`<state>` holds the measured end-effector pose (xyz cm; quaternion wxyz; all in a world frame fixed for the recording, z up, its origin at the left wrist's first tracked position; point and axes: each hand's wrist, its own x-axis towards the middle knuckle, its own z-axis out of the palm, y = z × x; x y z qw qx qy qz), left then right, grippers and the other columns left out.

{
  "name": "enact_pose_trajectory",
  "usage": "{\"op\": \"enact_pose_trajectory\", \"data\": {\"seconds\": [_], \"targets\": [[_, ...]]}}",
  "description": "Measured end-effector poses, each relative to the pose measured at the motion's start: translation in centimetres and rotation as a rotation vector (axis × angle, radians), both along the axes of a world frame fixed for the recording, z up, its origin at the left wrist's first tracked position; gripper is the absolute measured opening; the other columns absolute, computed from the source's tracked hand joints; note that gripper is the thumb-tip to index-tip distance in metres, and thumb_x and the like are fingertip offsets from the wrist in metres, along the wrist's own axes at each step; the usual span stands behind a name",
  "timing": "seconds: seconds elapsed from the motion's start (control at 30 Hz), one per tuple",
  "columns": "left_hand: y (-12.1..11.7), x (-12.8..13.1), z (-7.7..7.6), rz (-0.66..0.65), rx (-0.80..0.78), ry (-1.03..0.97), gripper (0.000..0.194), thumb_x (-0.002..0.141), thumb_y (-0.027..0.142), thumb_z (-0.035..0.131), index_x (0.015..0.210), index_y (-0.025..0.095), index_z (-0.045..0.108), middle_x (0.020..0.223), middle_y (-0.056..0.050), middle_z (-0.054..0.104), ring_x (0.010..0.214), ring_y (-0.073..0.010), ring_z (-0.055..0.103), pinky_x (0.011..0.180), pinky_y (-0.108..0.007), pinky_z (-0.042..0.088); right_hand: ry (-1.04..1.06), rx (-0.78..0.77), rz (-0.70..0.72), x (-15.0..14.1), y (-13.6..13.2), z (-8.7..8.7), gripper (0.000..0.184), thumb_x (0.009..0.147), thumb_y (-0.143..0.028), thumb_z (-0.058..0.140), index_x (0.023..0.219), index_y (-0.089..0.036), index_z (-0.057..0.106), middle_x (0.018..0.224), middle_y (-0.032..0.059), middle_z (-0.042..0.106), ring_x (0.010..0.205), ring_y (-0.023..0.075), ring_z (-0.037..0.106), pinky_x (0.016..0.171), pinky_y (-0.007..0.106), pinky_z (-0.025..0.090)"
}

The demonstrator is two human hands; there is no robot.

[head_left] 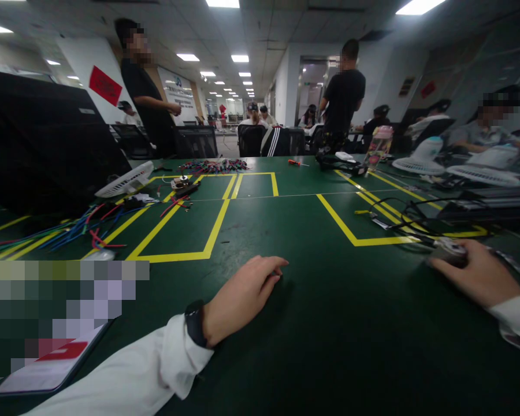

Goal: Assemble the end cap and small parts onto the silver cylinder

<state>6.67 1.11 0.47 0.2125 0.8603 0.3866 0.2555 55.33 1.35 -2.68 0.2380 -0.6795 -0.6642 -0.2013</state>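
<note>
My left hand point(252, 292), with a dark band at its wrist, rests over the middle of the green table point(303, 329). Its fingers are loosely bent, thumb and index finger a little apart, and nothing shows in them. On the far right, my right hand point(487, 271) is closed around a small grey, motor-like metal part point(448, 252). The palm and fingers cover some of it, so its exact kind is unclear. Black cables point(398, 222) lie just beyond the part, next to a yellow tape outline point(383, 242). Whether they join it I cannot tell.
Loose coloured wires point(75, 228) and a white fan point(127, 180) lie at left, near a dark monitor point(39, 133). Farther back are a wire pile point(219, 166), a screwdriver point(295, 163) and a bottle point(378, 147). A phone-like slab point(47, 378) lies front left. People stand beyond the table.
</note>
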Motion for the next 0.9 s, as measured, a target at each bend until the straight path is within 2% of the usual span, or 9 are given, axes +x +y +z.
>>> {"op": "enact_pose_trajectory", "data": {"seconds": [0.07, 0.1, 0.17, 0.2, 0.27, 0.37, 0.5, 0.67, 0.9], "targets": [[0.0, 0.0, 0.0, -0.013, 0.008, 0.002, 0.032, 0.09, 0.015, 0.043, 0.12, 0.025, 0.049, 0.103, -0.002, 0.061, 0.094, -0.0153, 0.055, 0.084, -0.032, 0.045, -0.057, 0.1, -0.104, -2.2, -0.5, 1.3, 0.061, 0.065, -0.061, 0.055, 0.106, -0.017, 0.048, 0.091, 0.015, 0.057, 0.085, 0.0357, 0.057, 0.072, 0.05, 0.043], [0.0, 0.0, 0.0, -0.017, 0.008, 0.003, 0.034, 0.09, 0.014, 0.043, 0.121, 0.025, 0.049, 0.104, -0.002, 0.061, 0.094, -0.0154, 0.055, 0.084, -0.032, 0.045, -0.095, 0.181, -0.09, -3.7, -0.8, 2.0, 0.063, 0.064, -0.061, 0.057, 0.108, -0.017, 0.049, 0.097, 0.0157, 0.056, 0.094, 0.037, 0.055, 0.079, 0.052, 0.041], [0.0, 0.0, 0.0, -0.02, 0.002, 0.002, 0.037, 0.089, 0.013, 0.044, 0.123, 0.026, 0.048, 0.104, -0.002, 0.062, 0.094, -0.0156, 0.056, 0.084, -0.033, 0.045, -0.136, 0.29, 0.116, -7.5, -1.3, 3.3, 0.056, 0.066, -0.054, 0.059, 0.109, -0.018, 0.05, 0.104, 0.014, 0.055, 0.103, 0.034, 0.051, 0.088, 0.051, 0.038], [0.1, 0.0, 0.0, -0.021, -0.005, -0.003, 0.038, 0.088, 0.013, 0.045, 0.124, 0.026, 0.048, 0.104, -0.002, 0.062, 0.094, -0.0159, 0.056, 0.084, -0.033, 0.045, -0.112, 0.277, 0.262, -9.8, -1.5, 3.7, 0.049, 0.068, -0.048, 0.06, 0.107, -0.019, 0.051, 0.103, 0.012, 0.057, 0.102, 0.0301, 0.052, 0.089, 0.047, 0.039], [0.1, 0.0, 0.1, -0.023, -0.019, -0.023, 0.04, 0.088, 0.012, 0.045, 0.125, 0.027, 0.047, 0.104, -0.002, 0.063, 0.094, -0.0166, 0.057, 0.085, -0.034, 0.045, 0.017, 0.054, 0.528, -14.7, -1.6, 4.2, 0.034, 0.074, -0.034, 0.059, 0.104, -0.021, 0.053, 0.102, 0.008, 0.058, 0.098, 0.0221, 0.054, 0.087, 0.04, 0.043], [0.2, 0.1, 0.0, -0.021, -0.057, -0.065, 0.042, 0.087, 0.013, 0.048, 0.126, 0.028, 0.046, 0.106, -0.001, 0.065, 0.098, -0.0174, 0.057, 0.089, -0.036, 0.044, 0.224, -0.33, 0.717, -22.1, -0.7, 4.0, 0.024, 0.08, -0.027, 0.053, 0.102, -0.02, 0.056, 0.096, 0.005, 0.06, 0.085, 0.0145, 0.055, 0.078, 0.032, 0.046], [0.5, -0.1, -0.2, 0.058, -0.134, -0.189, 0.038, 0.087, 0.015, 0.046, 0.123, 0.025, 0.047, 0.109, -0.003, 0.063, 0.094, -0.0167, 0.059, 0.087, -0.036, 0.045, 0.315, -0.464, 0.854, -28.5, 1.0, 3.3, 0.021, 0.074, -0.028, 0.061, 0.091, -0.018, 0.062, 0.084, 0.0033, 0.059, 0.074, 0.0122, 0.051, 0.071, 0.029, 0.043], [1.0, -0.3, -0.4, 0.131, -0.212, -0.338, 0.031, 0.088, 0.017, 0.042, 0.118, 0.021, 0.047, 0.102, -0.005, 0.062, 0.086, -0.0148, 0.06, 0.081, -0.033, 0.048, 0.32, -0.442, 0.871, -29.9, 1.8, 2.6, 0.016, 0.074, -0.028, 0.061, 0.085, -0.018, 0.066, 0.085, 0.0048, 0.057, 0.076, 0.0126, 0.05, 0.072, 0.029, 0.041], [1.0, -0.4, -0.4, 0.128, -0.264, -0.389, 0.03, 0.087, 0.015, 0.04, 0.116, 0.02, 0.046, 0.099, -0.005, 0.061, 0.083, -0.0143, 0.059, 0.079, -0.032, 0.048, 0.257, -0.389, 0.846, -27.4, 0.6, 3.4, 0.015, 0.08, -0.027, 0.055, 0.087, -0.02, 0.066, 0.089, 0.0053, 0.059, 0.086, 0.0154, 0.051, 0.079, 0.033, 0.04]]}}
